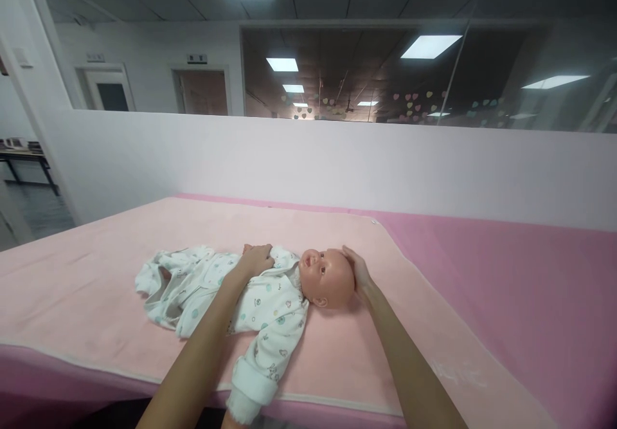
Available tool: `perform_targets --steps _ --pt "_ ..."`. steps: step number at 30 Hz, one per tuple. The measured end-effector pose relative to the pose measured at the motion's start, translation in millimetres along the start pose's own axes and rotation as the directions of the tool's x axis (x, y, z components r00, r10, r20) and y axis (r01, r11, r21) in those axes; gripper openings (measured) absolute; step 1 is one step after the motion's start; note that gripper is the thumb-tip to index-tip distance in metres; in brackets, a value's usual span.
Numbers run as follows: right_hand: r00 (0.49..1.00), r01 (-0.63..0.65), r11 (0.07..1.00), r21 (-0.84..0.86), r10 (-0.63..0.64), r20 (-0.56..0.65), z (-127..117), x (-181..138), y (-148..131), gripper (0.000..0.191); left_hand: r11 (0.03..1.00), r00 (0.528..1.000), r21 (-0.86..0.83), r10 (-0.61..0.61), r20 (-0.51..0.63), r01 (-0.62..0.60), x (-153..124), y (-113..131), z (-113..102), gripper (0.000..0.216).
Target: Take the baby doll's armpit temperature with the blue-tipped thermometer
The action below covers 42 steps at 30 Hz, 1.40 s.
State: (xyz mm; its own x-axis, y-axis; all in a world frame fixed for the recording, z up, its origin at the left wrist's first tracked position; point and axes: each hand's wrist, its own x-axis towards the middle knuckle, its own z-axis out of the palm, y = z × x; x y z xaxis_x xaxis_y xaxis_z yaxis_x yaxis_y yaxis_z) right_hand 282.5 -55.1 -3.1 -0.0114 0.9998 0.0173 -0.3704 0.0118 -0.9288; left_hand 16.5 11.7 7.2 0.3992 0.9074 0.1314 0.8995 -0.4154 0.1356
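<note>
A baby doll (326,277) in a white printed romper (270,303) lies on its back on a pale pink blanket (96,281), head to the right. My left hand (256,259) rests on the doll's chest near the collar, fingers curled and pinching the romper fabric. My right hand (357,272) cups the top of the doll's bald head, fingers spread against it. One sleeve with a white cuff (253,387) hangs toward the near edge of the bed.
The blanket covers a brighter pink mattress (520,300) that runs on to the right. A white half wall (337,165) with glass panes above stands right behind the bed. A doorway and a table (24,155) lie at far left.
</note>
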Motion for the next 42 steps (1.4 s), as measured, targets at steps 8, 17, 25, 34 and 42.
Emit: perform_targets --steps 8,17,25,34,42 --pt "0.999 -0.031 0.999 -0.024 0.031 0.029 0.3 -2.9 -0.6 0.033 1.0 1.0 -0.005 0.005 -0.009 -0.005 0.5 -0.4 0.9 0.02" --pt "0.997 -0.063 0.996 -0.062 0.065 0.042 -2.1 -0.6 1.1 0.033 1.0 1.0 -0.017 -0.006 -0.004 0.006 0.2 -0.2 0.4 0.018" --pt "0.999 -0.051 0.998 -0.04 0.051 0.014 -0.8 -4.3 -1.2 0.033 1.0 1.0 -0.021 -0.002 -0.002 0.002 -1.0 0.4 -0.7 0.019" --pt "0.998 0.039 0.996 -0.086 -0.043 -0.041 0.2 -1.0 -5.7 0.03 1.0 1.0 -0.018 -0.012 0.005 0.012 -0.9 0.8 -1.3 0.023" --pt "0.991 -0.115 0.993 -0.038 0.118 0.067 4.9 -3.6 3.4 0.037 1.0 1.0 -0.007 -0.009 0.003 0.009 0.3 -0.3 0.2 0.022"
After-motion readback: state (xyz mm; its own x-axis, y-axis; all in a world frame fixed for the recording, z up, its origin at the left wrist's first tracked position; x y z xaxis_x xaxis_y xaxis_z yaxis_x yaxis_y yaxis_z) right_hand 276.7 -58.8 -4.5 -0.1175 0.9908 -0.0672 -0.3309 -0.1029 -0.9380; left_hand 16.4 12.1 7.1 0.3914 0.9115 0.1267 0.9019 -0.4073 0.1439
